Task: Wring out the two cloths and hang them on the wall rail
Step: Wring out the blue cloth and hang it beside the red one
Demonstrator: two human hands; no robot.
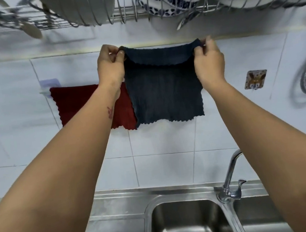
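Both hands, the left hand (110, 67) and right hand (208, 61), pinch the top corners of a dark blue cloth (164, 93), soft, limp and probably light, held spread just right of the hung red cloth (89, 104), overlapping its edge.

the dark navy cloth (164, 93) is plain, with a faint vertical rib and a scalloped hem. just left of the dark navy cloth, the red cloth (81, 105) is deep maroon with the same zigzag edge. above the dark navy cloth, a bowl (165, 0) is white with blue floral print, among plain white plates (81, 7). right of it, a square hook plate (255, 81) bears a brown cartoon figure. the wall tiles (164, 164) are white.
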